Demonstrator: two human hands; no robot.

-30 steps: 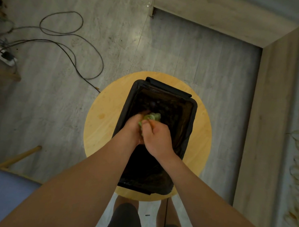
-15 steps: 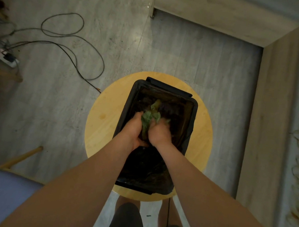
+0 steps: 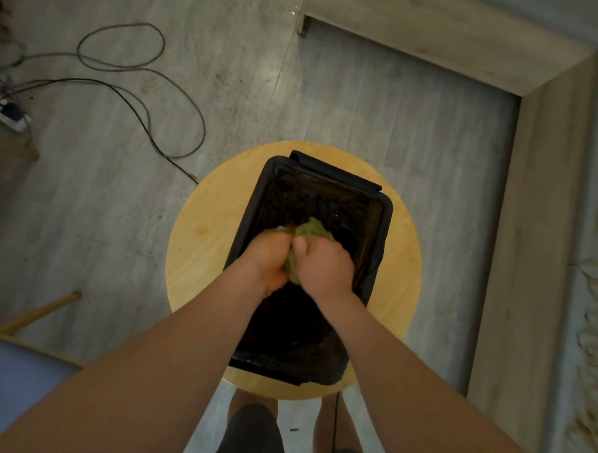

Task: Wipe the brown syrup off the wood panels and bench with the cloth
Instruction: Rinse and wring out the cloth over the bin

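A green cloth [image 3: 309, 232] is bunched between both fists over a black lined bin [image 3: 381, 226]. My left hand [image 3: 267, 257] grips its left part and my right hand [image 3: 326, 265] grips its right part, knuckles nearly touching. Most of the cloth is hidden inside the fists; a crumpled tuft sticks out on the far side. The bin stands on a round light wooden stool [image 3: 201, 242]. Pale wood panels [image 3: 537, 236] run along the right and the top right [image 3: 436, 37].
A black cable [image 3: 148, 117] loops over the grey floor at the left, ending near the stool. A power strip [image 3: 11, 114] lies at the far left edge. A wooden leg [image 3: 37, 312] and a blue seat [image 3: 13, 381] sit at the lower left.
Both hands have squeezed the cloth tighter and drawn together. The long strip of cloth that stuck up half a second ago is now a short crumpled tuft.
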